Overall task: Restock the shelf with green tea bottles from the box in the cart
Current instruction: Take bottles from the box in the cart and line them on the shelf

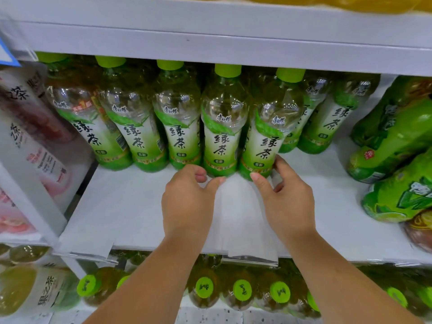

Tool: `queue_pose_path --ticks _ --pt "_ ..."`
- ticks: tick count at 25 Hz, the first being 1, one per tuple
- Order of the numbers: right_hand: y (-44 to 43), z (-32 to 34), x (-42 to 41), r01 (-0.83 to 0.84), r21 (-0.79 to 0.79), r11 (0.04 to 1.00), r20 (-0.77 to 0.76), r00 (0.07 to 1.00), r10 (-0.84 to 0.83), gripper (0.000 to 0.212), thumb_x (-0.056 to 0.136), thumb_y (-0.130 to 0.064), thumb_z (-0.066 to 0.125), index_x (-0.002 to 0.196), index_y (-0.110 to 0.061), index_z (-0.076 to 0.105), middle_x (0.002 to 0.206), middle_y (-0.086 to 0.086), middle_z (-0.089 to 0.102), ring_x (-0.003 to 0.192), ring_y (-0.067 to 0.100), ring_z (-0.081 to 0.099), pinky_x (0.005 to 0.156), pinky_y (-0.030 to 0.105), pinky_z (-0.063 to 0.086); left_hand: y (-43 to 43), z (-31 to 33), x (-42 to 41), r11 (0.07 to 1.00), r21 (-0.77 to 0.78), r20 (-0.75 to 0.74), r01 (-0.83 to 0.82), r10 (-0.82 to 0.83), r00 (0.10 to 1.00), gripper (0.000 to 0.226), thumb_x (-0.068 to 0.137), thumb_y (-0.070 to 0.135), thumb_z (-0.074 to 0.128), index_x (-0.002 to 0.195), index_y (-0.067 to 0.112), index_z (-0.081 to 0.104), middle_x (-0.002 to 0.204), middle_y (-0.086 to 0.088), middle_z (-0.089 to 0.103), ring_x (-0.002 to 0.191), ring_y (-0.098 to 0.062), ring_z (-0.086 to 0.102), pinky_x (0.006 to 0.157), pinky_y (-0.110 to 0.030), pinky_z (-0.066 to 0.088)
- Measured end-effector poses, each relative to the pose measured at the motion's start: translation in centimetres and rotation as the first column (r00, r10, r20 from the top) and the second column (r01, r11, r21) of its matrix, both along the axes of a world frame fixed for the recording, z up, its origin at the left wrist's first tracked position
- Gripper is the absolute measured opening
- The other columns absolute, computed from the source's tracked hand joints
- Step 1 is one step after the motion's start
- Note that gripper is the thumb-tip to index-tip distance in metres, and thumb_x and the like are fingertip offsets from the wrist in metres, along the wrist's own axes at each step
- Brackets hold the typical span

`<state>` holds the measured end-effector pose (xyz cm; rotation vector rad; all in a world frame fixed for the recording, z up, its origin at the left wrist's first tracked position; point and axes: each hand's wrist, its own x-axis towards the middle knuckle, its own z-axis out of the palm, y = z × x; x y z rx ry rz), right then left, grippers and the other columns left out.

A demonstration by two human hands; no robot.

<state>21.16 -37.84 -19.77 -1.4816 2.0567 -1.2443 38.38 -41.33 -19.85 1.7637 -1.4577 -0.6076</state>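
Right hand (287,197) pinched base of end bottle (265,146), thumb in front, fingers round right side. Grip closed on it, likely nudging it into line. Left hand (187,199) sat at base of neighbour bottle (222,136), fingers curled. Unclear whether its grip held anything; probably steadying. Both bottles stood upright in row (135,136) on shelf (140,206), labels facing out for shoppers. Bare shelf in front gave room for more. Box, cart out of view.
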Motion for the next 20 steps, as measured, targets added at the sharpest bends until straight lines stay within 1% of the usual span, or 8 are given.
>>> queue_pose_path --ticks 3,5,7,11,13,16,18,20 --pt "-0.1 -0.12 -0.08 -0.012 0.015 1.0 -0.042 0.999 0.012 0.058 0.089 -0.062 0.055 0.143 -0.044 0.042 0.082 -0.021 0.062 0.06 0.001 0.049 0.057 0.015 0.038 0.19 0.15 -0.03 1.0 -0.003 -0.006 -0.007 0.007 1.0 0.03 0.077 0.056 0.08 0.092 0.037 0.061 0.084 0.024 0.062 0.079 0.006 0.058 0.06 -0.012 0.037" --pt "-0.18 -0.39 -0.18 -0.008 0.042 0.999 -0.066 0.998 0.011 0.062 0.091 -0.062 0.053 0.147 -0.04 0.04 0.081 -0.013 0.06 0.07 0.005 0.047 0.063 0.022 0.042 0.23 0.21 -0.04 1.0 -0.004 -0.015 -0.006 0.006 1.0 0.029 0.078 0.057 0.079 0.091 0.038 0.06 0.085 0.024 0.063 0.079 0.006 0.058 0.06 -0.014 0.037" --pt "-0.32 -0.54 -0.25 -0.008 0.061 0.998 -0.066 0.998 0.012 0.062 0.092 -0.062 0.053 0.148 -0.039 0.039 0.09 -0.003 0.069 0.072 0.01 0.048 0.066 0.027 0.048 0.21 0.18 -0.05 1.0 -0.002 -0.017 0.0 0.0 1.0 0.029 0.078 0.057 0.078 0.092 0.038 0.061 0.086 0.024 0.063 0.079 0.004 0.059 0.06 -0.014 0.038" --pt "-0.48 -0.39 -0.13 -0.016 0.061 0.998 -0.09 0.996 0.021 0.061 0.093 -0.061 0.051 0.148 -0.04 0.037 0.099 -0.004 0.073 0.075 0.017 0.058 0.073 0.035 0.056 0.13 0.02 -0.12 1.0 -0.017 -0.019 -0.012 0.011 1.0 0.038 0.077 0.058 0.079 0.102 0.031 0.067 0.089 0.025 0.062 0.082 0.001 0.058 0.063 -0.014 0.039" --pt "-0.58 -0.49 -0.14 -0.009 0.053 0.999 -0.116 0.993 0.015 0.059 0.093 -0.062 0.049 0.147 -0.04 0.038 0.112 -0.009 0.072 0.088 0.021 0.065 0.077 0.036 0.055 -0.05 -0.03 -0.23 1.0 -0.017 -0.028 -0.025 0.025 0.999 0.043 0.076 0.059 0.079 0.106 0.031 0.068 0.088 0.027 0.06 0.083 0.001 0.057 0.064 -0.015 0.038" --pt "-0.79 -0.6 -0.23 -0.014 0.066 0.998 -0.126 0.992 0.022 0.056 0.094 -0.061 0.047 0.145 -0.039 0.041 0.123 -0.011 0.069 0.109 0.021 0.063 0.083 0.035 0.053 -0.2 -0.07 -0.22 0.999 0.002 -0.037 -0.032 0.032 0.999 0.043 0.075 0.06 0.079 0.106 0.032 0.068 0.084 0.03 0.057 0.077 0.007 0.053 0.062 -0.011 0.033" --pt "-0.67 -0.5 -0.26 -0.02 0.084 0.996 -0.117 0.993 0.029 0.055 0.095 -0.059 0.047 0.145 -0.037 0.041 0.125 -0.01 0.068 0.113 0.021 0.061 0.086 0.037 0.052 -0.18 0.09 -0.29 0.999 0.016 -0.037 -0.03 0.03 0.999 0.043 0.076 0.06 0.078 0.107 0.033 0.067 0.085 0.029 0.057 0.078 0.004 0.053 0.061 -0.012 0.032" --pt "-0.6 -0.14 -0.13 -0.015 0.105 0.994 -0.081 0.996 0.023 0.053 0.096 -0.056 0.05 0.143 -0.034 0.044 0.126 -0.008 0.067 0.112 0.021 0.06 0.087 0.036 0.052 -0.1 0.44 -0.38 0.999 0.035 -0.028 -0.02 0.021 0.999 0.044 0.077 0.06 0.077 0.11 0.032 0.067 0.092 0.026 0.06 0.083 -0.002 0.055 0.061 -0.018 0.035"
